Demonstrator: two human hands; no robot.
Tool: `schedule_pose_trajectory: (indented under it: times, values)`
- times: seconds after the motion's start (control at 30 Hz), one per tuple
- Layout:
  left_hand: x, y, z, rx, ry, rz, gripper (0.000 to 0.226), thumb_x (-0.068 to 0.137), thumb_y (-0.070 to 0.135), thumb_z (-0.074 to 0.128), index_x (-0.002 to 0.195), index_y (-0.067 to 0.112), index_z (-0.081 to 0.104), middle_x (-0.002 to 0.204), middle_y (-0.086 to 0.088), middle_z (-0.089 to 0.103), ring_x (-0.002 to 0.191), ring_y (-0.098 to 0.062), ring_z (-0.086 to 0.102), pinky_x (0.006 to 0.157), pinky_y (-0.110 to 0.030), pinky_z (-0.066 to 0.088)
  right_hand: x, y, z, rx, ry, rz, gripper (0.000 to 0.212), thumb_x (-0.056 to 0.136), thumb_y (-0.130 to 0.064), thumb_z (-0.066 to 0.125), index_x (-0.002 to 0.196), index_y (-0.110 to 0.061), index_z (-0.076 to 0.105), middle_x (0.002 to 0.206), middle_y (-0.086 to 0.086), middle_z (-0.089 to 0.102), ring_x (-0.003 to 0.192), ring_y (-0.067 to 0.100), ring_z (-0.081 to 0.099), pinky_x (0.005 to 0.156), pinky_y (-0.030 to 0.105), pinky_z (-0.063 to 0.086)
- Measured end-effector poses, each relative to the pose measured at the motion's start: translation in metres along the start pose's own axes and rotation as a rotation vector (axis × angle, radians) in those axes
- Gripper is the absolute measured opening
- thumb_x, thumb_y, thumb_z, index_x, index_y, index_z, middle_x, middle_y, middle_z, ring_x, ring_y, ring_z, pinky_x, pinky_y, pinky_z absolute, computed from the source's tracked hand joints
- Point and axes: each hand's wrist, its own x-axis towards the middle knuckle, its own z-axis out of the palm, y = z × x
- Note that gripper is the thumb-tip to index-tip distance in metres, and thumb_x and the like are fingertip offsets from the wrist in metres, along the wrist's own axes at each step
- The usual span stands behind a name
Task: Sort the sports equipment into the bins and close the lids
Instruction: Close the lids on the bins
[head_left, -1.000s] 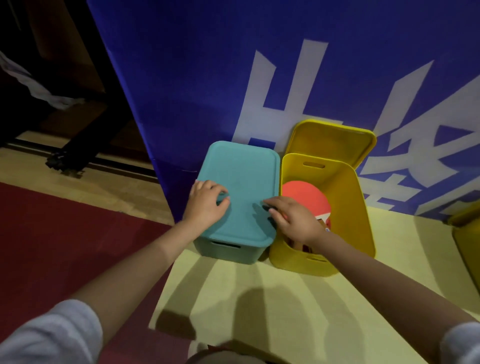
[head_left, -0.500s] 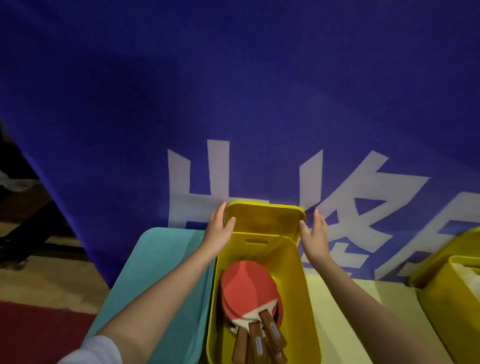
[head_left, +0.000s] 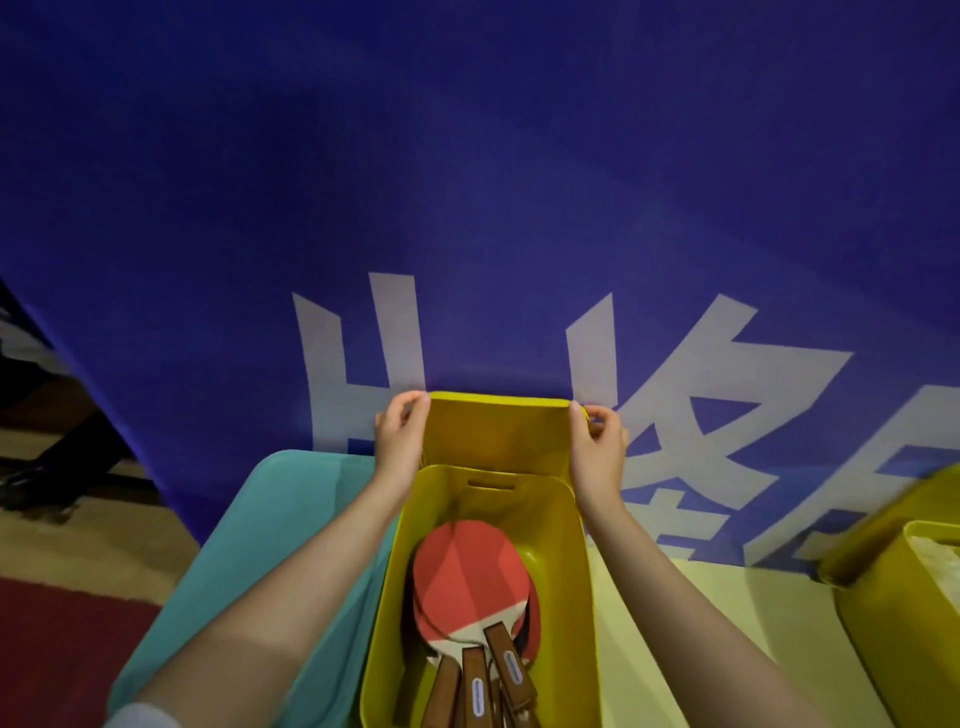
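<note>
Your left hand (head_left: 400, 436) and right hand (head_left: 597, 447), flat against the upright yellow lid (head_left: 498, 431) half a second ago, now curl round its side edges behind the paddle-filled yellow bin (head_left: 582, 597).

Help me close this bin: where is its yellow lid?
Centre of the head view: the yellow lid stands behind the yellow bin, against the blue banner, held by both hands.

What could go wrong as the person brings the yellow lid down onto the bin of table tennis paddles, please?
The paddles lie stacked with their handles sloping up toward the near rim, so the yellow lid might catch on them and not seat flat. The teal bin stands tight against the yellow bin, so the left hand, which grips the lid's edge as the right hand does, may be pinched between them.
</note>
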Motion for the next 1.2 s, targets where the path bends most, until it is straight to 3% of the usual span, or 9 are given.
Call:
schedule_pose_trajectory:
  times: [0.13,0.37,0.53,0.67,0.73,0.77,0.9,1.03,1.2]
  values:
    - [-0.001,0.037,-0.01,-0.1,0.014,0.034,0.015,0.095,0.034,0.054,0.105,0.026,0.061,0.115,-0.004,0.059,0.091,-0.005,0.054,0.068,-0.015,0.04,0.0,-0.044,-0.012,0.026,-0.024,-0.018,0.029,0.092,-0.044,0.055,0.11,-0.021,0.054,0.114,0.003,0.048,0.097,0.013,0.053,0.08,0.026,0.046]
    - [-0.025,0.083,-0.045,-0.19,-0.065,0.086,0.014,0.094,0.036,0.056,0.102,0.026,0.062,0.112,-0.002,0.061,0.101,-0.014,0.057,0.08,-0.024,0.046,-0.035,-0.091,-0.027,0.034,0.023,-0.072,0.036,0.09,-0.047,0.057,0.11,-0.017,0.055,0.118,0.007,0.052,0.088,0.009,0.053,0.068,0.019,0.044]
    - [-0.048,0.094,-0.076,-0.321,-0.121,0.069,0.019,0.092,0.037,0.057,0.087,0.02,0.062,0.088,-0.003,0.059,0.085,-0.015,0.055,0.08,-0.033,0.047,-0.076,-0.109,-0.036,0.054,0.104,-0.098,0.032,0.09,-0.049,0.054,0.093,-0.018,0.058,0.102,0.009,0.059,0.093,0.019,0.057,0.082,0.039,0.053]
    - [-0.084,0.065,-0.097,-0.251,-0.198,0.011,0.021,0.096,0.029,0.053,0.081,0.015,0.056,0.078,-0.002,0.051,0.073,-0.011,0.048,0.067,-0.024,0.039,-0.124,-0.083,-0.052,0.007,0.137,-0.027,0.022,0.092,-0.029,0.052,0.079,-0.011,0.052,0.079,0.007,0.051,0.081,0.027,0.051,0.081,0.051,0.05]
    - [-0.101,0.043,-0.105,-0.187,-0.221,-0.012,0.008,0.094,0.021,0.055,0.088,0.017,0.058,0.087,-0.001,0.056,0.078,-0.012,0.051,0.064,-0.019,0.039,-0.148,-0.064,-0.061,-0.027,0.14,0.028,0.008,0.091,-0.015,0.05,0.088,-0.01,0.056,0.083,0.007,0.053,0.084,0.024,0.051,0.074,0.043,0.046]
    - [-0.109,0.033,-0.107,-0.156,-0.245,-0.044,0.006,0.093,0.017,0.056,0.098,0.018,0.059,0.097,-0.002,0.058,0.082,-0.011,0.053,0.065,-0.018,0.04,-0.157,-0.053,-0.064,-0.065,0.134,0.063,0.014,0.09,-0.009,0.049,0.1,-0.009,0.059,0.093,0.007,0.057,0.09,0.024,0.053,0.075,0.037,0.044]
    - [-0.133,-0.014,-0.108,0.037,-0.439,-0.211,0.05,0.096,0.017,0.05,0.143,0.017,0.037,0.14,-0.005,0.046,0.119,-0.019,0.05,0.099,-0.034,0.042,-0.189,0.001,-0.072,-0.222,0.021,0.298,0.051,0.093,-0.007,0.047,0.143,-0.014,0.038,0.138,0.013,0.046,0.118,0.031,0.049,0.08,0.039,0.048]
    - [-0.163,-0.045,-0.11,0.199,-0.591,-0.187,0.057,0.097,0.019,0.047,0.149,0.021,0.025,0.153,-0.005,0.03,0.138,-0.023,0.033,0.112,-0.039,0.032,-0.213,0.045,-0.067,-0.483,-0.075,0.322,0.055,0.095,-0.024,0.051,0.146,-0.012,0.033,0.144,0.011,0.044,0.126,0.031,0.045,0.102,0.048,0.043]
    - [-0.183,-0.066,-0.119,0.427,-0.558,0.039,0.055,0.096,0.019,0.047,0.148,0.018,0.028,0.155,-0.004,0.022,0.142,-0.021,0.022,0.116,-0.036,0.024,-0.215,0.062,-0.058,-0.617,-0.031,0.193,0.051,0.096,-0.033,0.049,0.142,-0.012,0.04,0.135,0.012,0.052,0.127,0.032,0.042,0.104,0.05,0.04]
